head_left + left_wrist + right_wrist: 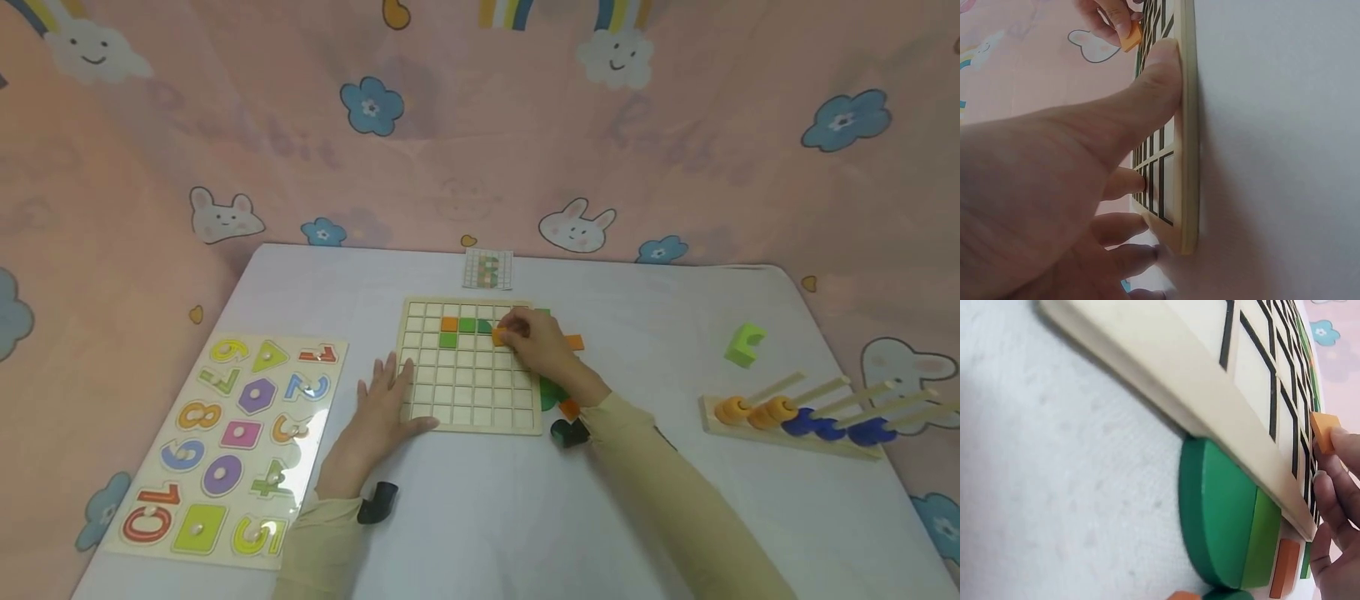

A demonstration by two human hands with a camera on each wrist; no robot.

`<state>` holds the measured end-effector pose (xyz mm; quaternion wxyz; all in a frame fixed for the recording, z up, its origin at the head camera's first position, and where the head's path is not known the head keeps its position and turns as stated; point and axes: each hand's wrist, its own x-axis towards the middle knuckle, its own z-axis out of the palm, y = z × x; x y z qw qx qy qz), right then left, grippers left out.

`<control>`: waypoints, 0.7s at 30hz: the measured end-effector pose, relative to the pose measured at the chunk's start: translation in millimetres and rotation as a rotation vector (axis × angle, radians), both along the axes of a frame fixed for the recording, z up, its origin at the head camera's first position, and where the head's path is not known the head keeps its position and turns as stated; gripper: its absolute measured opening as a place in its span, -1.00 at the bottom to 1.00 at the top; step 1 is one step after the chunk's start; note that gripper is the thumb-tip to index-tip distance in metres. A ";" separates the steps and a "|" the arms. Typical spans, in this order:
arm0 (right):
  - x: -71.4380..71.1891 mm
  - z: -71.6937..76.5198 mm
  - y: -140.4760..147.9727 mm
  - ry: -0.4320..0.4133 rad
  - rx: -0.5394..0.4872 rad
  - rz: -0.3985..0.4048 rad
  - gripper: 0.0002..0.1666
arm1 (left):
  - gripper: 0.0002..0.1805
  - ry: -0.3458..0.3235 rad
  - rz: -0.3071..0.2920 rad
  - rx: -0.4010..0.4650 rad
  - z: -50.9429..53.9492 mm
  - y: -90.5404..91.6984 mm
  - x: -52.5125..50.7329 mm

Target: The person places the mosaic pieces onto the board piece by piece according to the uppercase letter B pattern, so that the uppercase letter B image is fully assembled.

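A wooden grid board (472, 392) lies mid-table, with an orange square tile (449, 324), green square tiles (467, 325) and a dark green rounded tile (485, 327) set in its upper cells. My right hand (543, 346) pinches an orange tile (1324, 431) between thumb and fingers over the upper right of the grid. On the board's lower left edge rests my left hand (381, 408), fingers spread; its thumb (1163, 69) touches the front rim in the left wrist view.
Loose green pieces (1229, 519) and orange pieces (574, 342) lie along the board's right side. A small pattern card (488, 269) lies behind it. A number puzzle (242, 383) is at left; at right are a peg stacker (787, 429) and a light green block (745, 344).
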<state>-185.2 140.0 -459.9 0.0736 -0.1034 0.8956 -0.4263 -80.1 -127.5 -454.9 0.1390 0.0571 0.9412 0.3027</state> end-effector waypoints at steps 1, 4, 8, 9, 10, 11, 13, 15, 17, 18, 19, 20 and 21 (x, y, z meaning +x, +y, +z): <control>0.0 -0.4 -0.1 -0.007 -0.005 -0.004 -0.82 | 0.10 -0.002 0.001 0.002 0.3 0.1 0.0; 0.6 -0.9 -1.1 -0.015 -0.028 -0.015 -0.81 | 0.10 -0.003 0.004 0.003 1.2 0.7 -0.1; 2.0 -1.7 -4.2 -0.016 -0.057 -0.025 -0.80 | 0.10 -0.003 0.004 -0.008 1.1 1.3 -0.4; 2.4 -1.9 -5.4 -0.015 -0.055 -0.024 -0.80 | 0.10 -0.006 0.004 -0.009 1.1 1.6 -0.3; 2.6 -2.2 -6.9 -0.013 -0.050 -0.024 -0.79 | 0.10 -0.006 0.004 -0.010 1.0 1.5 -0.3; 2.9 -2.3 -8.2 -0.009 -0.040 -0.025 -0.79 | 0.10 -0.005 0.003 -0.012 0.6 1.4 -0.4; 3.1 -2.8 -10.8 0.003 -0.016 -0.029 -0.79 | 0.10 -0.003 0.002 -0.010 0.7 1.3 -0.1; 3.1 -3.3 -13.1 0.021 0.007 -0.035 -0.79 | 0.10 -0.001 0.001 -0.008 0.6 1.2 -0.1; 2.5 -4.2 -14.9 0.032 0.012 -0.036 -0.80 | 0.10 0.004 -0.001 -0.006 0.6 0.8 -0.2; 2.0 -5.1 -15.7 0.033 0.011 -0.036 -0.81 | 0.10 0.005 -0.001 -0.004 0.7 0.8 -0.1; 1.8 -5.7 -16.5 0.039 0.012 -0.032 -0.81 | 0.10 0.005 -0.001 -0.002 0.6 0.7 0.0; 1.8 -6.1 -17.1 0.042 0.014 -0.029 -0.82 | 0.10 0.006 -0.001 -0.001 0.4 0.6 -0.1; 1.9 -6.2 -17.8 0.044 0.013 -0.026 -0.82 | 0.10 0.006 -0.001 -0.001 0.4 0.4 -0.1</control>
